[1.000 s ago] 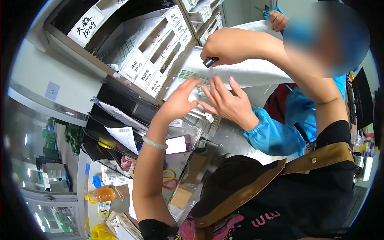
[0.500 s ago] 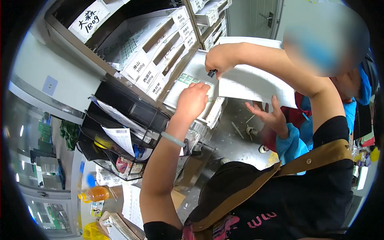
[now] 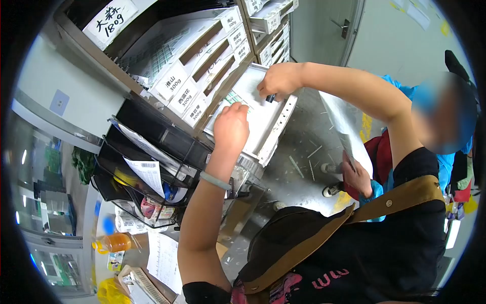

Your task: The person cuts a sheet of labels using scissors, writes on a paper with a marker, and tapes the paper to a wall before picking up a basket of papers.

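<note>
My left hand (image 3: 232, 126), with a pale green bangle at the wrist, reaches over a shallow white drawer (image 3: 276, 133). Its fingers are bent together at the near end of a green-and-white label sheet (image 3: 236, 99) lying in the drawer; the fingertips' exact hold is partly hidden. Above the drawer's far side, my right hand (image 3: 280, 81) is closed around a short black marker-like object (image 3: 271, 98), with only its end showing below the fingers.
White drawers (image 3: 174, 81) with handwritten-style labels stack in the cabinet at upper left. A black wire rack (image 3: 152, 195) stands below. On the right, a co-worker in blue sleeves (image 3: 377, 195) holds a large white sheet (image 3: 349, 131). A bottle of orange liquid (image 3: 115, 242) stands lower left.
The co-worker's white sheet has moved away from the drawer to the right, uncovering its rim. My left hand has shifted slightly left and its fingers are more bent; my right hand still grips the black object.
</note>
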Demonstrator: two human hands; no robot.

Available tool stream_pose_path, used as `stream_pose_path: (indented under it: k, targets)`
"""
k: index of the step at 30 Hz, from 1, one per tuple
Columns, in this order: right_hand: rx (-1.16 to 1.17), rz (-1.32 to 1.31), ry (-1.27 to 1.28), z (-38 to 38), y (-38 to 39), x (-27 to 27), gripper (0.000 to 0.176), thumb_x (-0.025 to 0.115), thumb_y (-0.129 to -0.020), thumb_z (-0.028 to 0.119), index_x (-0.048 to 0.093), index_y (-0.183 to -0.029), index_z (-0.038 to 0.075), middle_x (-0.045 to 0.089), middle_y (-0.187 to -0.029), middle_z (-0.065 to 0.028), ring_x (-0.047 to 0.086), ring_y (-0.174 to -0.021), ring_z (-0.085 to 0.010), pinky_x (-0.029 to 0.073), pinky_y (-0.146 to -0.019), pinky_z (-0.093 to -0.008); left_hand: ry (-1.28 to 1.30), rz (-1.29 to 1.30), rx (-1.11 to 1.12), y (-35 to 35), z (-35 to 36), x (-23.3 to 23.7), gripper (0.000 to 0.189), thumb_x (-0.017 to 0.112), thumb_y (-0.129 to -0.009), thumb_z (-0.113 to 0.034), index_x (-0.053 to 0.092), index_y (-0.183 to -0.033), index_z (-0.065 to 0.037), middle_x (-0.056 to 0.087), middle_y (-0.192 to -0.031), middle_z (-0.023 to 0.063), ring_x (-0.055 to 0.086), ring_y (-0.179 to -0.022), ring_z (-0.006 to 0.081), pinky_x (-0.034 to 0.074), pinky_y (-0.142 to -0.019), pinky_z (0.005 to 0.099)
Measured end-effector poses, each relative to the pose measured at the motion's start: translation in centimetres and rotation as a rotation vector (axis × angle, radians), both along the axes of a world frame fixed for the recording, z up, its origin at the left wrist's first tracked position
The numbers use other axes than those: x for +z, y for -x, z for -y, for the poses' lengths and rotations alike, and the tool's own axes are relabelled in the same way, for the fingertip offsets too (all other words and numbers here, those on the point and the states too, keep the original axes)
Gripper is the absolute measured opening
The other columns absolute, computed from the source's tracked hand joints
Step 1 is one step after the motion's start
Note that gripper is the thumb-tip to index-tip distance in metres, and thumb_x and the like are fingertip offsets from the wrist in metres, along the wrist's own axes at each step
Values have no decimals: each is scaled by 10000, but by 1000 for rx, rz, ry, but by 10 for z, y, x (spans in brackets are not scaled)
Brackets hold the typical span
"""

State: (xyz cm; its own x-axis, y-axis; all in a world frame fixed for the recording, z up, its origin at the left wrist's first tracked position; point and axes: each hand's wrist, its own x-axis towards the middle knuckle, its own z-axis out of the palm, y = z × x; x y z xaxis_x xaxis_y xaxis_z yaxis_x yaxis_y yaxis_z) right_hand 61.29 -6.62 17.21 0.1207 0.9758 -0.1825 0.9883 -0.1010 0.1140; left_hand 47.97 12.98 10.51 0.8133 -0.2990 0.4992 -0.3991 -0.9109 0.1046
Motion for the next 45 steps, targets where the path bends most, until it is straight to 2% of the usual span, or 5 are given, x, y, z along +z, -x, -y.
stream_pose_path:
  k: [15,21,33,39,45]
  targets:
    - [50,35,-271,20,-4,0,152,647,-715,107,532,-760,18,580,-835,-98,611,-774,-320,484,-657,-431,228,-102,-51,18,8,24,207,697,-793,-104,671,-978,-15,671,-1045,147,617,-983,335,500,-857,396]
    - [-91,-17,-216,23,8,40,139,655,-743,81,610,-864,32,642,-920,-81,620,-866,-338,494,-739,-439,410,-179,-193,21,-5,40,412,730,-769,-137,626,-1153,-29,623,-1177,167,574,-1106,335,453,-963,390]
    - [-78,33,-328,57,44,60,133,586,-704,3,578,-836,-1,650,-926,-88,625,-780,-331,492,-633,-416,-15,54,-93,21,-10,53,579,704,-739,-94,531,-1292,-80,482,-1359,143,491,-1202,340,412,-1005,448]
    - [-83,-52,-468,77,63,87,226,614,-672,-53,561,-885,-2,648,-921,-116,617,-787,-350,477,-660,-409,185,83,-36,18,-8,55,462,675,-792,-65,571,-1242,-69,547,-1290,162,562,-1120,345,461,-954,400]
    - [-96,-116,-681,119,123,142,124,651,-721,-52,593,-812,9,665,-824,-110,650,-754,-271,496,-660,-360,901,-58,-338,93,-16,64,439,719,-770,-122,608,-1176,3,633,-1106,166,605,-1005,299,469,-895,373]
